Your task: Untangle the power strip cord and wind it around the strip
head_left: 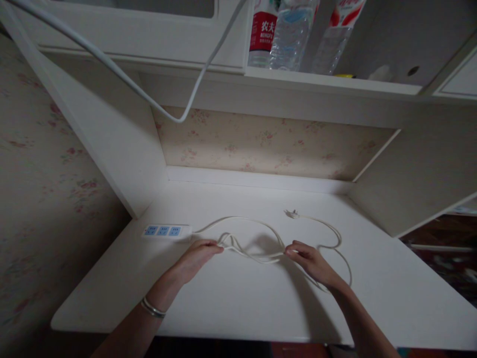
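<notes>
A white power strip (167,231) with blue sockets lies on the left of the white desk (231,308). From its right end runs a long white cord (257,259), looped between my two hands. My left hand (198,256) pinches the looped cord at its left end, a metal bangle on the wrist. Closed round the strands on the other side is my right hand (307,259). Past it the cord curves over the desk's right part and ends in a plug (292,214) near the back.
Above the desk, a shelf (331,83) holds several plastic bottles (290,37). A thick white cable (149,99) hangs across the upper left. Side panels (112,119) flank the desk; flowered wallpaper (261,144) shows behind.
</notes>
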### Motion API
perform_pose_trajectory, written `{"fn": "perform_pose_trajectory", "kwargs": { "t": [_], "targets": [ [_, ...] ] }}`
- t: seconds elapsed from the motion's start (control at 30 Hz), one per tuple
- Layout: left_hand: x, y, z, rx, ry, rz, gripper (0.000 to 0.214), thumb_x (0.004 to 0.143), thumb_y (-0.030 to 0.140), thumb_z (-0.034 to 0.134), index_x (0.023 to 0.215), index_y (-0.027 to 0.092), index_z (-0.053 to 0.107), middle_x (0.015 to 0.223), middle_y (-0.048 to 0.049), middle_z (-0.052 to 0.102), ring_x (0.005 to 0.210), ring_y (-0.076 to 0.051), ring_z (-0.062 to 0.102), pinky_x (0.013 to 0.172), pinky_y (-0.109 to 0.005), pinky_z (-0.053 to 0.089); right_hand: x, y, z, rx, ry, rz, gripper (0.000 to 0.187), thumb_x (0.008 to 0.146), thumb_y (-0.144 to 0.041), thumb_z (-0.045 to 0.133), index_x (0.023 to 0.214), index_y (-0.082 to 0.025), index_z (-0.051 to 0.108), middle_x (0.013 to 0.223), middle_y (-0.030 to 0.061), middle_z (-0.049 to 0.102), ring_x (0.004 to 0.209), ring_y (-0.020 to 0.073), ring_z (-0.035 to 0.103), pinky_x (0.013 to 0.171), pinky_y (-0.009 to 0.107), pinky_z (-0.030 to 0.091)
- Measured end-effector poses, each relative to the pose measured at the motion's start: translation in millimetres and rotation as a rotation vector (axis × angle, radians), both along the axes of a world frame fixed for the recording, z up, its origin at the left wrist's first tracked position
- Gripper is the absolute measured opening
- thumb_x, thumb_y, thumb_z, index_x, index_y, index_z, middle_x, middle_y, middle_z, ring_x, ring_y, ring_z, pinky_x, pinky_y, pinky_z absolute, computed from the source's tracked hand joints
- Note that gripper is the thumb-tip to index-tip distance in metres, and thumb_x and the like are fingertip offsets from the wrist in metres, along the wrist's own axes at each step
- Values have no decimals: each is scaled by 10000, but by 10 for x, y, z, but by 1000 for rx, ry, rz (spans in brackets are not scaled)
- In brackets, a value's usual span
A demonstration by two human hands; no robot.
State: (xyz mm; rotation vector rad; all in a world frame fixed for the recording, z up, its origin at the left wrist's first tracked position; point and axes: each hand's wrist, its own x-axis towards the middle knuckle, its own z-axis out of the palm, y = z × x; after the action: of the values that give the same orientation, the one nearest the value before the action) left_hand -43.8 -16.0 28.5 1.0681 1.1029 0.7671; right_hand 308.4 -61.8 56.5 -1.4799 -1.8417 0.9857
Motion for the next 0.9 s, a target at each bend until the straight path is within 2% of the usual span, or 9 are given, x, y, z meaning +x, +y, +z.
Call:
{"fn": "perform_pose_trajectory", "kwargs": {
  "t": [0.1,0.23,0.3,0.37,0.47,0.53,0.6,0.77,0.9],
  "targets": [
    [74,18,-2,44,40,65,277,589,201,745,835,154,628,905,-27,615,901,-170,570,808,-279,418,3,27,-48,50,-41,-16,343,890,-482,497,789,-204,671,775,14,558,750,153,534,711,271,406],
    [168,43,78,108,-7,106,790,542,89,722,1267,220,437,1004,-23,572,752,-114,573,687,-254,450,27,105,-112,127,-81,-129,353,884,-506,490,811,-209,666,767,17,587,731,161,544,700,280,411],
    [196,65,104,221,-18,58,856,592,98,696,1361,240,347,929,-3,580,705,-107,561,653,-246,452,55,162,-133,168,-69,-249,369,874,-530,490,828,-205,658,774,26,607,730,170,552,696,286,417],
    [199,90,105,426,61,-13,618,675,111,642,1266,213,493,790,17,582,687,-112,547,664,-252,448,94,220,-141,207,-41,-359,385,863,-548,493,849,-198,652,804,39,628,746,180,561,698,291,425],
    [150,116,89,835,220,-105,186,764,76,522,780,176,678,742,-16,602,747,-135,559,716,-276,441,173,286,-133,265,-32,-457,406,858,-563,486,871,-189,644,841,56,648,772,193,569,717,302,434],
    [97,119,100,1074,285,-153,278,786,59,482,575,172,622,808,-45,628,838,-164,569,742,-296,442,243,308,-119,298,-64,-487,416,861,-567,473,873,-186,640,853,62,653,779,198,573,733,311,437],
    [50,107,139,1207,386,-215,310,817,71,466,576,186,624,919,-62,655,944,-196,563,803,-333,448,336,319,-107,332,-116,-499,418,864,-569,465,874,-188,637,869,66,656,797,203,579,753,319,437],
    [130,-9,232,1178,648,-409,362,872,101,395,1129,207,627,1139,-89,649,1074,-230,555,967,-398,415,689,364,-166,403,-296,-406,432,868,-581,440,852,-194,632,855,78,637,797,214,574,750,335,434],
    [435,-186,213,1070,654,-476,389,921,212,406,1291,247,521,1167,-71,640,1035,-226,590,957,-370,432,1038,402,-333,399,-399,-438,503,839,-635,400,862,-189,632,867,101,624,797,232,563,760,369,436]
  ]
}}
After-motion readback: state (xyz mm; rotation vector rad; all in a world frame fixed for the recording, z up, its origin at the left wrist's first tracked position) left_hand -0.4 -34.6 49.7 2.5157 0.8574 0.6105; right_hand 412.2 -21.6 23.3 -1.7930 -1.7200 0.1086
